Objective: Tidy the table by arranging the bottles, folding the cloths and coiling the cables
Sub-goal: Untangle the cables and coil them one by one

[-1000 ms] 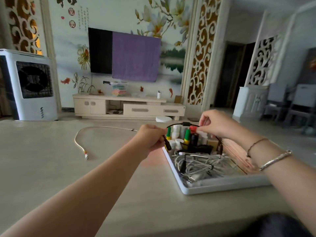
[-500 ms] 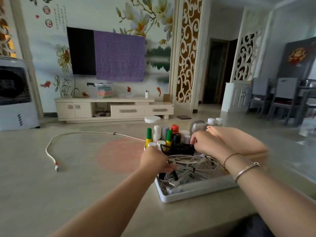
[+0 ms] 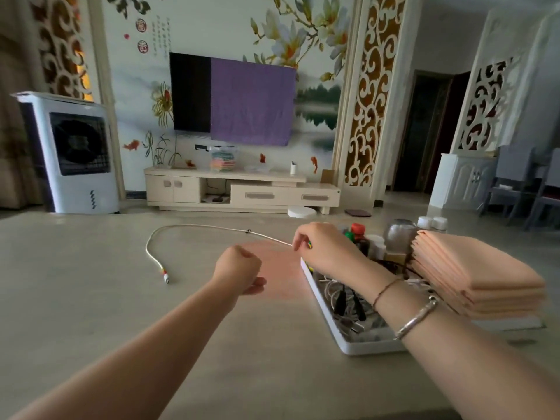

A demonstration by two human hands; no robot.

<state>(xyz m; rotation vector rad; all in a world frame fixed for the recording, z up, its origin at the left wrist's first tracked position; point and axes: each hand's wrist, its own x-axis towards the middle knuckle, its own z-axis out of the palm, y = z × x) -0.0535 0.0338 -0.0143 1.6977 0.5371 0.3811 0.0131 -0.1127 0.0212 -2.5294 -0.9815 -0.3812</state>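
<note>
A white cable lies in a curve on the beige table, its coloured plug at the near left. My right hand pinches the cable's other end just left of the white tray. My left hand hovers over the table with fingers curled, holding nothing. In the tray lie tangled white and black cables, several small bottles at the back, and a stack of folded peach cloths on the right.
Two white-capped bottles and a clear jar stand behind the cloths. Beyond the table are a TV cabinet, a white air cooler at left, and chairs at right.
Both hands left the black cable in the tray. My right hand moved left and took hold of the white cable's end. My left hand pulled back from the tray, closed and empty.
</note>
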